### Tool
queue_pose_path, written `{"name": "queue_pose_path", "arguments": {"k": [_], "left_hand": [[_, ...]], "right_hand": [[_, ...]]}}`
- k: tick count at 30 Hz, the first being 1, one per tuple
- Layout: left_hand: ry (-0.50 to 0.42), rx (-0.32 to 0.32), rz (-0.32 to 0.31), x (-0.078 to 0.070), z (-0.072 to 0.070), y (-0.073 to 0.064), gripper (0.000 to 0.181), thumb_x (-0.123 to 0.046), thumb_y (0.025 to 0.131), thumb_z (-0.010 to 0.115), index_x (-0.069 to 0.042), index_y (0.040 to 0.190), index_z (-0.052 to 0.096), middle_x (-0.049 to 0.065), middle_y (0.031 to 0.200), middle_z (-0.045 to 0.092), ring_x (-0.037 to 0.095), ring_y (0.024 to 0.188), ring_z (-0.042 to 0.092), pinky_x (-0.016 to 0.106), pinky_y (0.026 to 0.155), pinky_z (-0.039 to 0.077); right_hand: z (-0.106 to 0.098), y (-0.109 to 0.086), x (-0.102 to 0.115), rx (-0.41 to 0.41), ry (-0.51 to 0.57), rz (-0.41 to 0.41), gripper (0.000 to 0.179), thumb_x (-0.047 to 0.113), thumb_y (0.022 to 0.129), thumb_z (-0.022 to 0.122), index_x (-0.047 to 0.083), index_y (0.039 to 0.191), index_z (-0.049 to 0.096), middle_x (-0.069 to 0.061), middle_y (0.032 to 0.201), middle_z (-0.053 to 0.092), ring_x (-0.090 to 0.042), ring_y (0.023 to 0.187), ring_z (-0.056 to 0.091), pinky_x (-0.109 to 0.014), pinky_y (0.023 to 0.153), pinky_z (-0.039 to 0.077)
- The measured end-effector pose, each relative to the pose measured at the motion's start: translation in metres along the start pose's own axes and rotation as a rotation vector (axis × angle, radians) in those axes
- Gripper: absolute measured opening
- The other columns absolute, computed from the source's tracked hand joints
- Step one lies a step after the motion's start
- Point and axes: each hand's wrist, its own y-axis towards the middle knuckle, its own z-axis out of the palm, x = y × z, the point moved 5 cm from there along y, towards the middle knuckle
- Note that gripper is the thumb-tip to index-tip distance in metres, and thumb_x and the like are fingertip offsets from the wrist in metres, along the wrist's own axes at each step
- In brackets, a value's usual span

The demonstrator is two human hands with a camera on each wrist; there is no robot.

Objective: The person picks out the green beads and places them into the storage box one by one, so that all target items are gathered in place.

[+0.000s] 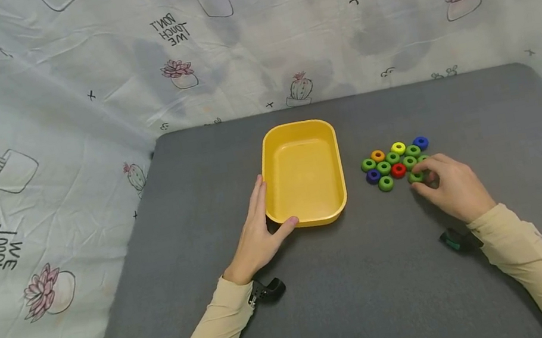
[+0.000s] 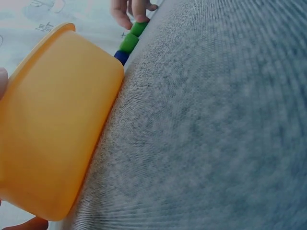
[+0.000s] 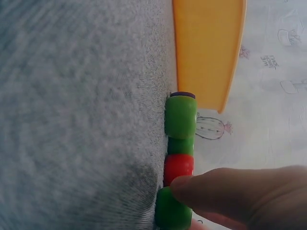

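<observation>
My left hand (image 1: 256,238) lies against the near-left corner of a yellow plastic tray (image 1: 270,193), its fingers along the left side and the thumb on the front rim. The tray's outer wall (image 2: 62,120) fills much of the left wrist view. My right hand (image 1: 451,188) pinches a green bead (image 1: 416,176) between thumb and fingers at the near-right edge of a bead group. In the right wrist view the thumb (image 3: 216,191) touches that bead, low on the tabletop. Beside it sits a red bead (image 1: 398,170), and a green bead (image 1: 385,184) lies further left.
Several more ring-shaped beads lie close together right of the tray, including orange (image 1: 377,156), yellow (image 1: 398,148), blue (image 1: 421,142) and dark blue (image 1: 373,176). The grey tabletop (image 1: 352,287) carries everything. A printed cloth (image 1: 279,28) hangs behind it and to the left.
</observation>
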Motion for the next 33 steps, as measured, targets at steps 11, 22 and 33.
{"name": "queue_pose_path", "arguments": {"k": [11, 22, 33], "left_hand": [[-0.019, -0.008, 0.013, -0.0011, -0.0008, 0.0011, 0.106, -0.059, 0.096, 0.069, -0.007, 0.168, 0.011, -0.002, 0.177, 0.002, 0.013, 0.162, 0.010, 0.054, 0.128, 0.023], [-0.004, -0.008, 0.004, -0.0016, -0.0019, 0.0034, 0.106, -0.058, 0.096, 0.069, -0.011, 0.169, 0.009, -0.006, 0.177, 0.000, 0.012, 0.162, 0.010, 0.053, 0.128, 0.023], [-0.031, -0.003, -0.014, -0.0015, 0.0018, -0.0014, 0.106, -0.055, 0.096, 0.071, -0.009, 0.168, 0.009, 0.001, 0.177, 0.003, 0.015, 0.162, 0.012, 0.053, 0.127, 0.024]], "right_hand": [[-0.0015, 0.0018, 0.0000, 0.007, 0.010, -0.004, 0.027, 0.001, 0.082, 0.084, 0.003, 0.106, 0.074, -0.016, 0.099, 0.069, -0.028, 0.080, 0.064, -0.040, 0.063, 0.046], [-0.0048, 0.0034, 0.0026, -0.021, -0.003, -0.025, 0.023, 0.001, 0.083, 0.082, 0.004, 0.104, 0.074, -0.013, 0.095, 0.069, -0.025, 0.076, 0.063, -0.036, 0.061, 0.045], [-0.0032, 0.0028, 0.0074, -0.059, 0.011, -0.030, 0.024, 0.002, 0.082, 0.083, 0.005, 0.104, 0.074, -0.012, 0.097, 0.071, -0.025, 0.076, 0.066, -0.037, 0.062, 0.048]]}}
